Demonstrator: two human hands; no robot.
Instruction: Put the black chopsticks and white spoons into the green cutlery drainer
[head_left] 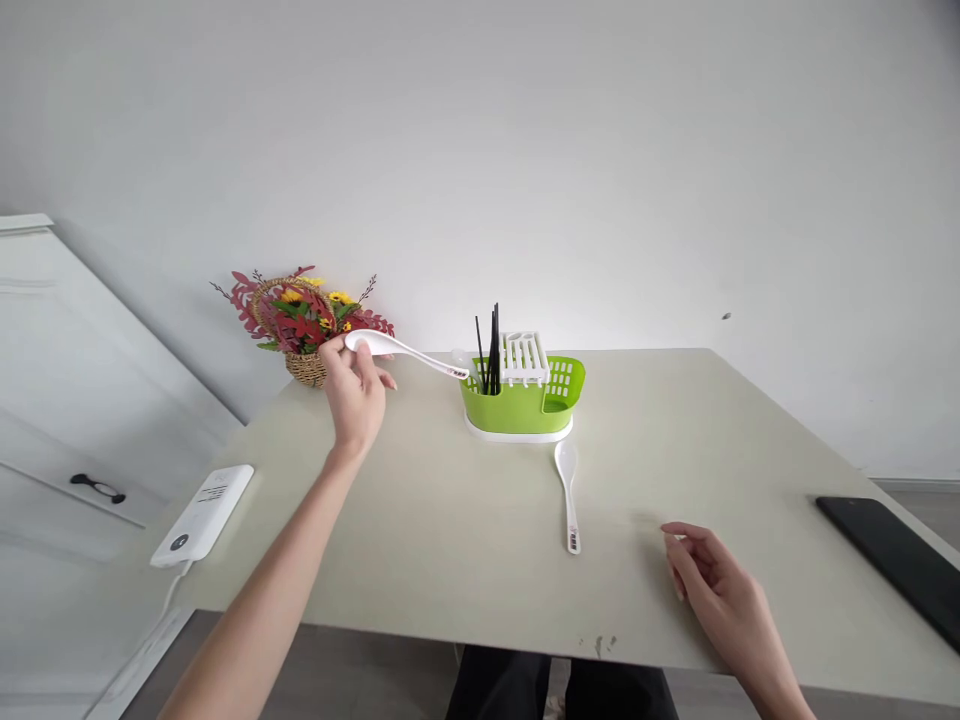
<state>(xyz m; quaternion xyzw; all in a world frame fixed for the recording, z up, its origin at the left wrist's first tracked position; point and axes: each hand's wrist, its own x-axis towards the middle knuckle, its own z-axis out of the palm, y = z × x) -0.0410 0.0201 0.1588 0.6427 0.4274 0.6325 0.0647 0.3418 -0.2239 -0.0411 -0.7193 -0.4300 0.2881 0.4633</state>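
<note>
My left hand (356, 390) is raised on the left, closed around the bowl end of a white spoon (412, 352). The spoon's handle points right, its tip overlapping the left rim of a green utensil basket (517, 408) in my view; whether they touch I cannot tell. Several black chopsticks (493, 350) stand in the basket's left part, beside the whitish bowl of what looks like another spoon (462, 357). In front of the basket a second white spoon (569, 490) lies flat. My right hand (716, 585) rests near the table's front edge, fingers loosely curled, holding nothing.
A white slotted rack (523, 357) sits on top of the basket. Behind my left hand stands a wicker basket of artificial flowers (304, 368). A white device (204, 515) with a cable lies at the table's left edge, a black phone (892, 555) at the right.
</note>
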